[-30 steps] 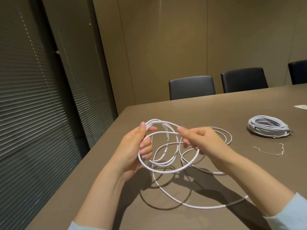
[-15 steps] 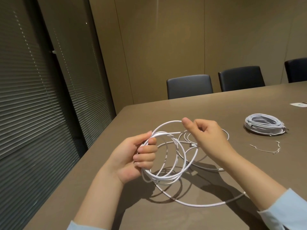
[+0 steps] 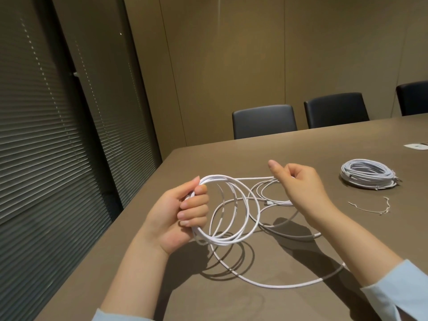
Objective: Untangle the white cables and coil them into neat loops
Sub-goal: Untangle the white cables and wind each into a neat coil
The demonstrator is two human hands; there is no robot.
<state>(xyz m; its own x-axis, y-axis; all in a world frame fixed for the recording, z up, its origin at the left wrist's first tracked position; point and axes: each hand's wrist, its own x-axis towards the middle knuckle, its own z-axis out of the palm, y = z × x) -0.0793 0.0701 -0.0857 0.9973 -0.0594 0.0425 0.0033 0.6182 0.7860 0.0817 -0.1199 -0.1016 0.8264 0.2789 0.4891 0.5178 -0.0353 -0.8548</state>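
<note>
My left hand (image 3: 185,214) grips several loops of a white cable (image 3: 234,238) held upright above the brown table (image 3: 301,144). A strand runs from the top of the loops rightward into my right hand (image 3: 298,184), whose curled fingers and thumb pinch it. More of the same cable lies loose on the table behind and below the hands, with a long tail (image 3: 289,283) curving under my right forearm. A connector end (image 3: 268,202) lies among the loose turns.
A finished coil of white cable (image 3: 368,173) sits at the right of the table, with a thin twist tie (image 3: 370,208) in front of it. Three dark chairs (image 3: 264,121) stand along the far edge. A white card (image 3: 419,152) lies far right. Blinds cover the left wall.
My right hand has drawn the strand up and to the right, away from the loops. The left hand has closed tighter around the gathered loops, which now hang fuller.
</note>
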